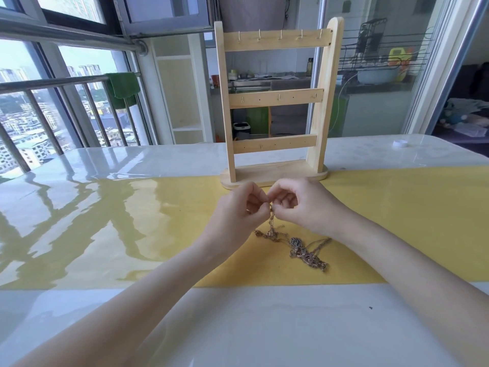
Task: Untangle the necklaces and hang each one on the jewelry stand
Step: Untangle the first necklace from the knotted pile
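Now | hands [271, 205] pinch chain end | necklaces [299, 247] tangled just below

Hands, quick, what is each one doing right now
Left hand: fingers curled, pinching the necklace chain.
Right hand: fingers curled, pinching the same chain at its top.

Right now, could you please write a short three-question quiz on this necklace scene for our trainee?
1. True or false: a necklace already hangs on the jewelry stand.
2. Which hand pinches the chain: left hand, right hand, or both?
3. Where does the rest of the tangled necklaces lie?

Key
1. False; every hook in view is bare.
2. Both, pinching it where the fingertips meet.
3. On the yellow mat, in front of the stand's base.
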`<state>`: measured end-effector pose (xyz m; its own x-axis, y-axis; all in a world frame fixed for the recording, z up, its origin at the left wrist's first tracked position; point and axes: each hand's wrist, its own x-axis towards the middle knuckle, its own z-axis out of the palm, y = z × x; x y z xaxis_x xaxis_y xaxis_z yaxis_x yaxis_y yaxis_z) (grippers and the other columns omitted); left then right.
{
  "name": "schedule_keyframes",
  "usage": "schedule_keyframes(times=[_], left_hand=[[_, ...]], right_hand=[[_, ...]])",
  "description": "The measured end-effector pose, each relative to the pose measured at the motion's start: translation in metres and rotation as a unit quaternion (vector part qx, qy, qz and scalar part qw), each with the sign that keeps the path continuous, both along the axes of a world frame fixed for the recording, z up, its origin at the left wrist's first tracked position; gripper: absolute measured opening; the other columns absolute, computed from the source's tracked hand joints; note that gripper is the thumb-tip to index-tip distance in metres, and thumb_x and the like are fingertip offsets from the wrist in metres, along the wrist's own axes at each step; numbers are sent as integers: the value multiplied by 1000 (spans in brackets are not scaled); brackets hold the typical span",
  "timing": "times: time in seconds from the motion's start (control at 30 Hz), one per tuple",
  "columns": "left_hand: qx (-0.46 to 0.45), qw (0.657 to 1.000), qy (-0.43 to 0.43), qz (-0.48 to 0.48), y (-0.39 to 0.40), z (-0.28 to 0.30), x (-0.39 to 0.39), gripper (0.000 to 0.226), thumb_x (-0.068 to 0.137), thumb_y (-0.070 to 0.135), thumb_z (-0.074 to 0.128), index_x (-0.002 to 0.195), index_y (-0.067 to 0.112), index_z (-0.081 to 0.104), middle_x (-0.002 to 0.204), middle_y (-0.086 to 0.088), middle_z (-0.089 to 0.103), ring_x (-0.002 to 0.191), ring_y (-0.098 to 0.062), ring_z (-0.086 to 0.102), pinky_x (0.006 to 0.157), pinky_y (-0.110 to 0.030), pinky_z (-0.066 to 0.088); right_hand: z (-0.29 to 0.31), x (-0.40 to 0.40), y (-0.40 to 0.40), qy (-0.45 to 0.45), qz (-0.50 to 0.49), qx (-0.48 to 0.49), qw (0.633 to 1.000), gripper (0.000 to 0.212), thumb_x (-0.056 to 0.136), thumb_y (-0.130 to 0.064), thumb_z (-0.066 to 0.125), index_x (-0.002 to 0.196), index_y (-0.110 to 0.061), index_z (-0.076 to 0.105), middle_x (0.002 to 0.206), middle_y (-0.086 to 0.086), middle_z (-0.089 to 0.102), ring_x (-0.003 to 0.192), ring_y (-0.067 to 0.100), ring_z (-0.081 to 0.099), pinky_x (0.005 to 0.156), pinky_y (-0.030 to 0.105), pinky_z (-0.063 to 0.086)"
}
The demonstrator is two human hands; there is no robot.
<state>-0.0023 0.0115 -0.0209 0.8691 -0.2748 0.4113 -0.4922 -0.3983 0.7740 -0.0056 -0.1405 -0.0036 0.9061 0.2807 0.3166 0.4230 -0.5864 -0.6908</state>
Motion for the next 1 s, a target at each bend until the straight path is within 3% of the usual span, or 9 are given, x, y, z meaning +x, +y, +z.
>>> schedule_keyframes(times=[0.17, 0.23, 0.33, 0.47, 0.57, 0.67, 0.77, 0.9, 1.0], left_hand=[[78, 988, -135, 1, 1, -4, 0, 19, 79, -4, 60, 82, 13, 50, 65, 14, 50, 62, -5, 45, 59, -21, 41], [98, 984, -150, 8, 2, -3, 1, 21, 78, -3, 60, 84, 13, 47, 66, 15, 47, 62, -3, 45, 58, -17, 38], [138, 978, -156, 18, 2, -4, 4, 20, 77, -2, 61, 87, 12, 51, 66, 16, 47, 59, -3, 46, 59, -20, 38], [170, 972, -160, 27, 3, -5, 6, 11, 77, -1, 61, 84, 7, 65, 65, 10, 51, 58, 0, 46, 59, -18, 38], [144, 984, -104, 34, 3, -2, 6, 11, 78, 2, 61, 77, 13, 63, 61, 11, 53, 56, 0, 50, 60, -11, 39], [30, 997, 71, 3, 2, 4, 4, 14, 85, 6, 56, 74, 14, 58, 66, 7, 55, 64, -3, 51, 70, -22, 50], [-136, 957, 251, -58, 3, 9, 1, 18, 94, 8, 50, 77, 10, 58, 71, 1, 57, 69, -9, 54, 73, -22, 54], [-160, 949, 262, -70, 6, 11, -1, 12, 92, 5, 57, 80, 8, 57, 69, -2, 65, 69, -10, 63, 68, -19, 54], [-153, 951, 255, -82, 6, 13, -1, 9, 88, 4, 63, 81, 8, 59, 71, -3, 67, 69, -9, 65, 65, -18, 53]], right_hand=[[-2, 0, 1, -27, -21, -43, 998, 18, 85, -5, 60, 72, -18, 64, 57, -15, 51, 55, -5, 49, 54, 10, 36], [-3, 0, 0, 7, -25, 1, 1000, 21, 85, -8, 60, 69, -21, 59, 61, -11, 53, 55, 0, 48, 56, 12, 37], [-4, 0, 0, 73, -19, 51, 996, 14, 85, -12, 60, 72, -17, 61, 68, -2, 55, 63, 12, 47, 66, 29, 42], [-5, -1, 0, 83, -15, 53, 995, 14, 87, -13, 61, 73, -15, 61, 70, 0, 55, 64, 14, 47, 68, 33, 42], [-4, -2, 1, 88, -13, 59, 994, 15, 87, -13, 61, 72, -14, 60, 69, 1, 54, 61, 13, 46, 66, 30, 41], [-1, -3, 0, 84, -7, 86, 993, 16, 85, -10, 62, 69, -14, 60, 67, 1, 54, 60, 12, 46, 64, 29, 40], [-1, -3, -1, 70, 2, 93, 993, 17, 84, -8, 64, 69, -16, 62, 66, -3, 57, 58, 5, 48, 62, 22, 43], [-2, -2, -2, 62, 6, 83, 995, 20, 83, -4, 64, 68, -16, 61, 64, -5, 57, 57, 3, 49, 60, 17, 43], [0, -3, -5, 82, 9, 133, 988, 20, 86, -3, 60, 69, -15, 58, 64, -4, 56, 54, 2, 48, 59, 15, 43]])
